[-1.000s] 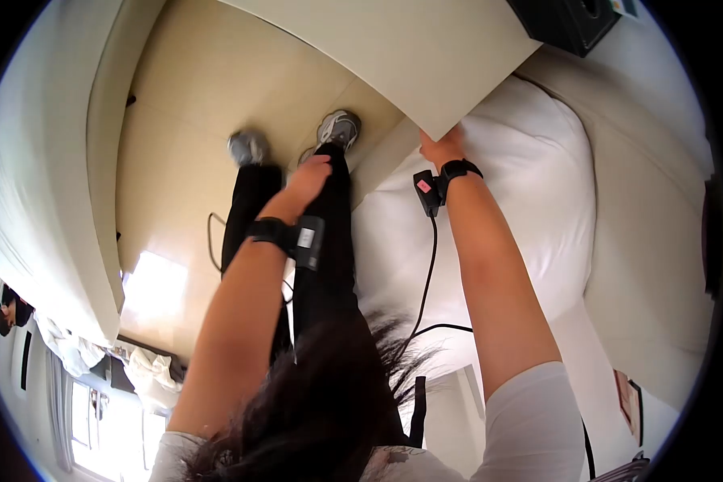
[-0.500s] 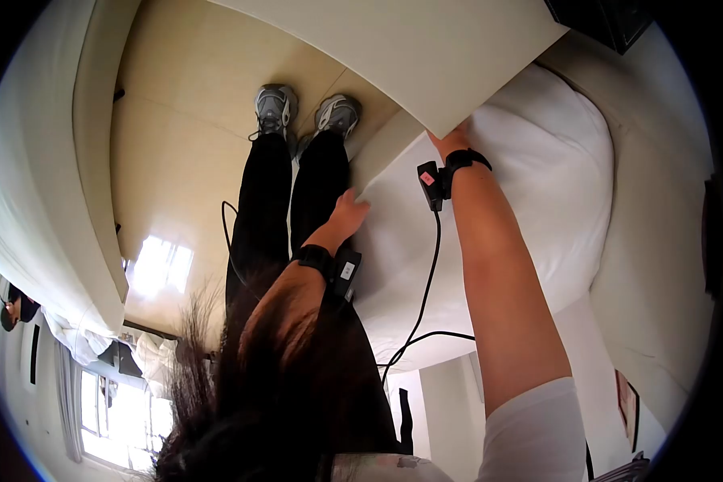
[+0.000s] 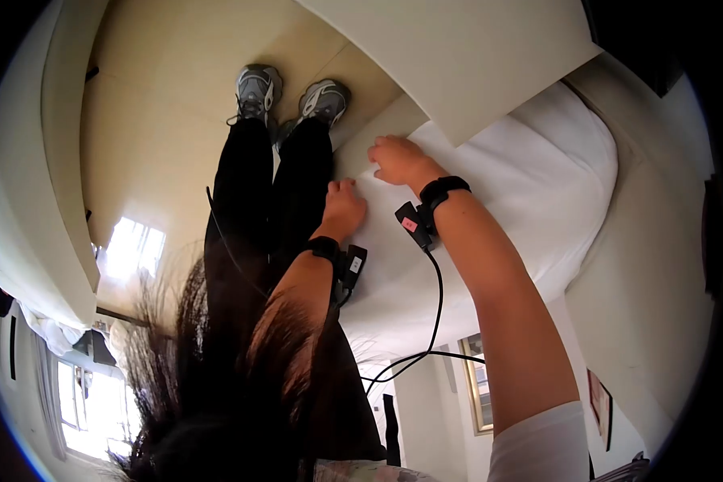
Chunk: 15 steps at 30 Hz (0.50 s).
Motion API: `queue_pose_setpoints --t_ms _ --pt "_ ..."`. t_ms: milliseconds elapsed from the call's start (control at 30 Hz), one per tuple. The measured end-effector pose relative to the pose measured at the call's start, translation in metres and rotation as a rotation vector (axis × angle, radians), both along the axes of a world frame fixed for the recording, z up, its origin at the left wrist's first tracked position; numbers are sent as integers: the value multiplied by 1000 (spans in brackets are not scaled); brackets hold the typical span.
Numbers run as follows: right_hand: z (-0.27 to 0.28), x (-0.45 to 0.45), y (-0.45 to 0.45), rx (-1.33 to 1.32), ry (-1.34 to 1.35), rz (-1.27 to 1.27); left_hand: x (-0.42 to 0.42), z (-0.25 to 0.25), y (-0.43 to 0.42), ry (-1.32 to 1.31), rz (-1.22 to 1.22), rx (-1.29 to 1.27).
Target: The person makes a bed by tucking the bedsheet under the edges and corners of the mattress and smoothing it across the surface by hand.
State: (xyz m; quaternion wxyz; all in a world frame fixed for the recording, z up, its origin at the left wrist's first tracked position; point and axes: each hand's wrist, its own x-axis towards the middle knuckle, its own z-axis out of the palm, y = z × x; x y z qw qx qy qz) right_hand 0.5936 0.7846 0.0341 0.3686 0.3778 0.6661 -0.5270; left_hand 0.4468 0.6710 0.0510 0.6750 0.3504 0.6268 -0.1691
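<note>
A white sheet (image 3: 490,201) covers the bed-like surface beside my legs. At its near-left edge, my left hand (image 3: 345,207) is closed, its fingers curled on the cloth. Slightly farther up the same edge, my right hand (image 3: 399,161) has its fingers bent over the border of the sheet and closed on it. The fingertips of both hands are partly hidden. Each wrist wears a black strap with a small black device, the left one (image 3: 353,267) and the right one (image 3: 414,225), with cables attached.
A pale flat panel (image 3: 466,56) juts over the sheet's far end. My grey shoes (image 3: 257,88) stand on the beige tiled floor (image 3: 161,104). Black cables (image 3: 438,313) cross near my right forearm. At the left is another pale, cloth-covered piece (image 3: 24,185). Dark hair (image 3: 209,402) hides the lower middle.
My right hand has come out from under the panel's corner and moved left along the sheet. My left hand has moved from over my legs to the sheet's edge. The view has shifted.
</note>
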Motion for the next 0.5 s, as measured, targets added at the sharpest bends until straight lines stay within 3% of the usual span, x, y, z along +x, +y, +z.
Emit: queue_pose_setpoints --t_ms 133,233,500 --pt "-6 14 1 165 -104 129 9 -12 -6 47 27 -26" --pt "-9 6 4 126 -135 113 9 -9 -4 35 0 -68" --pt "-36 8 -8 78 -77 200 3 -10 14 23 -300 -73"
